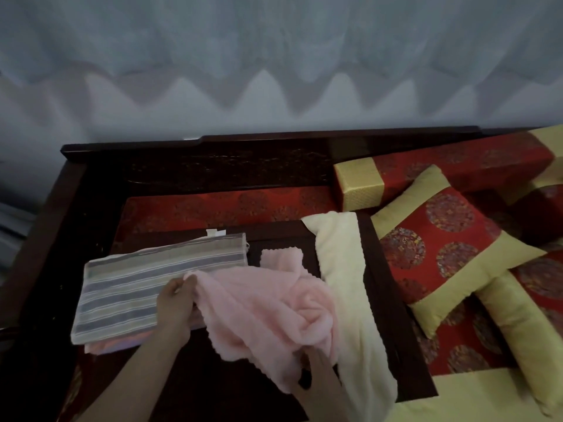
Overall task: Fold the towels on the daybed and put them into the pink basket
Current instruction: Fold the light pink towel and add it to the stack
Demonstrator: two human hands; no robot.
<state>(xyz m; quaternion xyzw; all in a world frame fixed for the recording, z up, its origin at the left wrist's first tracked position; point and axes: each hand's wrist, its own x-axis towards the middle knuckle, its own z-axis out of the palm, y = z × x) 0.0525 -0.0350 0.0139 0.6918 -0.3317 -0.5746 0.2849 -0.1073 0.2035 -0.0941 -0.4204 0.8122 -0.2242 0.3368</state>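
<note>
Nearest, the right hand (316, 371) is gripping the near edge of the pink towel (268, 309), fingers curled into the cloth. Farther out, the left hand (175, 303) is pinching a corner. The towel is sagging between them, soft and light, so the corners look the best hold. A striped towel (152, 287) is lying folded beyond the left fingers.

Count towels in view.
3. The striped towel lies folded at left; pink towel in the middle, held by the left hand and right hand; cream towel draped at right. A pink edge under the striped towel may be a fourth.
</note>
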